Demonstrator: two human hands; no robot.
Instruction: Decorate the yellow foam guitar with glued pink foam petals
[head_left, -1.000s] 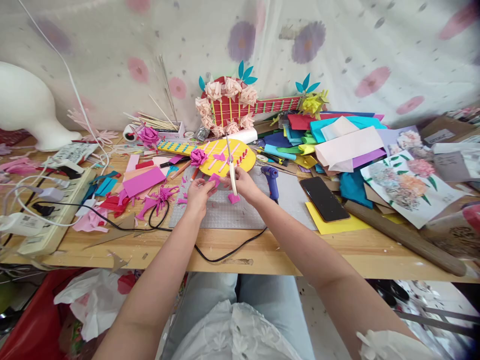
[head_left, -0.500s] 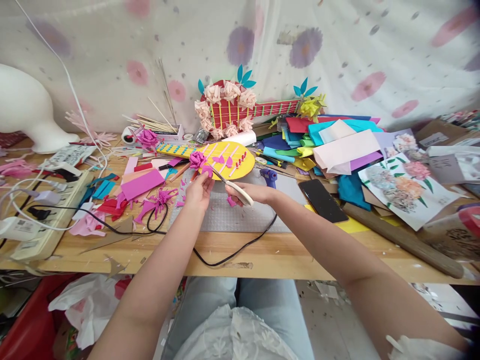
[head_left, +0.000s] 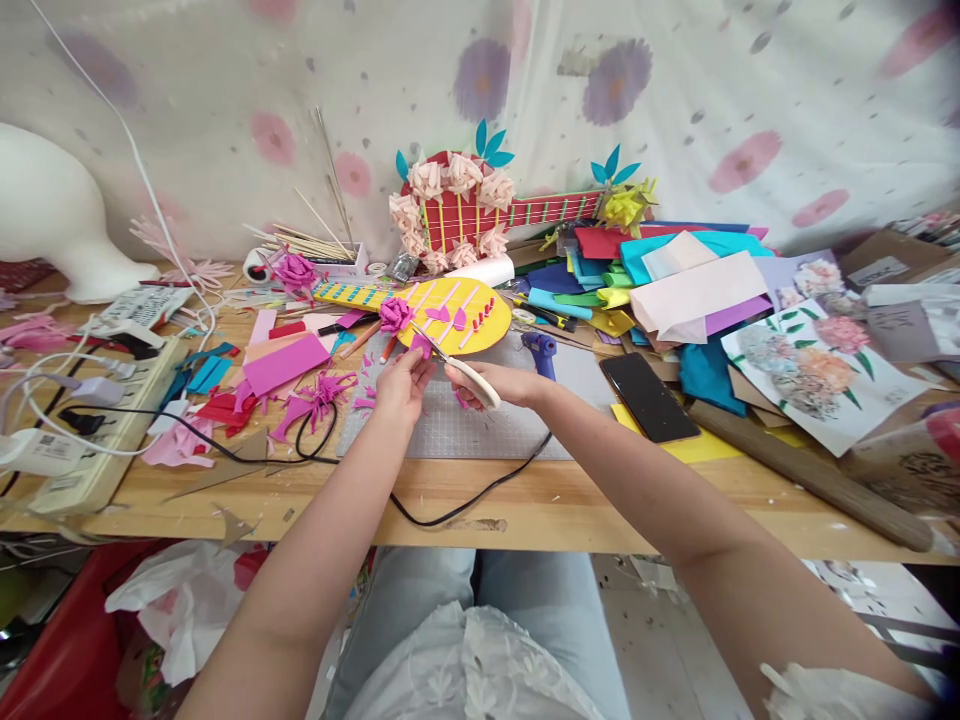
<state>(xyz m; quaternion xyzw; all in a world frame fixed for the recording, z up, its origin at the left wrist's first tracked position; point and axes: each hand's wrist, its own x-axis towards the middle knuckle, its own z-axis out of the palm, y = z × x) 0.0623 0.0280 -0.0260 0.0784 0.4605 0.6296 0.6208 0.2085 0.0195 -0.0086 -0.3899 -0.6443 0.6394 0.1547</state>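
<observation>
My left hand (head_left: 399, 385) pinches a small magenta foam piece (head_left: 421, 346) above the grey cutting mat (head_left: 480, 430). My right hand (head_left: 501, 382) grips cream-handled scissors (head_left: 469, 372), blades pointing up-left into that foam piece. Just beyond them lies a yellow foam guitar (head_left: 450, 315) with pink strips and a magenta foam flower (head_left: 395, 314). A small pink offcut (head_left: 459, 398) lies under my right hand on the mat.
A blue glue gun (head_left: 540, 352) with a black cord (head_left: 450, 505) lies right of the mat. A black phone (head_left: 646, 396) rests on yellow paper. Coloured foam sheets (head_left: 675, 275) pile at the right. A power strip (head_left: 90, 440) and pink scraps (head_left: 315, 395) sit left.
The scissors swung from upright to lying low, blades pointing left into the magenta piece. My left hand raised the piece slightly toward the yellow guitar.
</observation>
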